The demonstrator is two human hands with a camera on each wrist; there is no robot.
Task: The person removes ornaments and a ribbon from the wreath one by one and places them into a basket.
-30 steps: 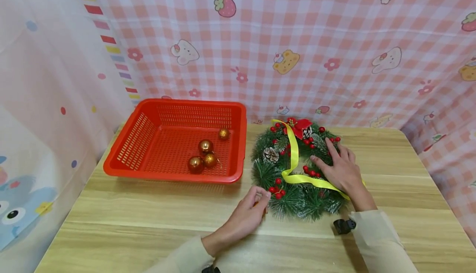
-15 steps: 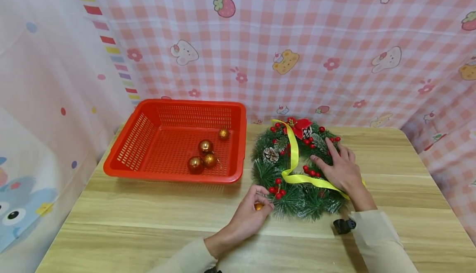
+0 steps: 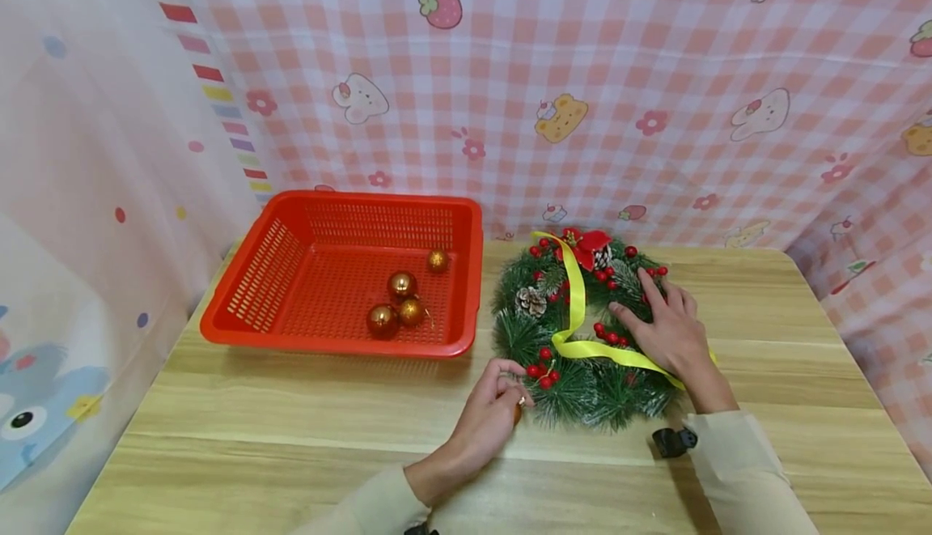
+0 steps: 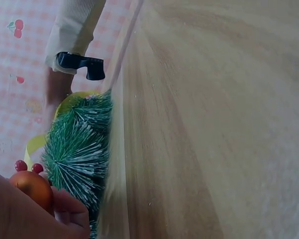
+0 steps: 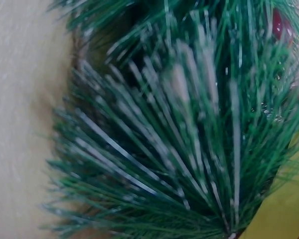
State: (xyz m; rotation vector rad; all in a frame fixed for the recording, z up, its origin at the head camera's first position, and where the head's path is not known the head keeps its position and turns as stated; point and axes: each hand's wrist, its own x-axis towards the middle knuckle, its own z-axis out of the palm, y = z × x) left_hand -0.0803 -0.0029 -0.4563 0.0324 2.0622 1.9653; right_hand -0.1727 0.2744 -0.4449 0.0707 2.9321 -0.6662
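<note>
Just off the front-left edge of the wreath, my left hand [image 3: 486, 415] pinches a small orange-gold Christmas bauble [image 4: 33, 188]. Its metal cap points up beside the fingertips in the head view, where the hand covers most of the ball. The green wreath [image 3: 520, 341] lies flat on the table, with red berries, pine cones and a red poinsettia. A yellow ribbon [image 3: 575, 292] trails loosely across it. My right hand [image 3: 666, 337] rests with spread fingers on the wreath's right side, thumb toward the centre opening. Frosted needles fill the right wrist view.
A red plastic basket [image 3: 342, 347] stands to the left of the wreath on the wooden table [image 3: 291, 438]. Several gold baubles [image 3: 402, 285] lie in its right half. A pink checked curtain [image 3: 473, 98] hangs behind the table.
My left fingers have turned the bauble, so its cap now shows at the fingertips; that hand shifted slightly. My right hand, the wreath and the basket stay put.
</note>
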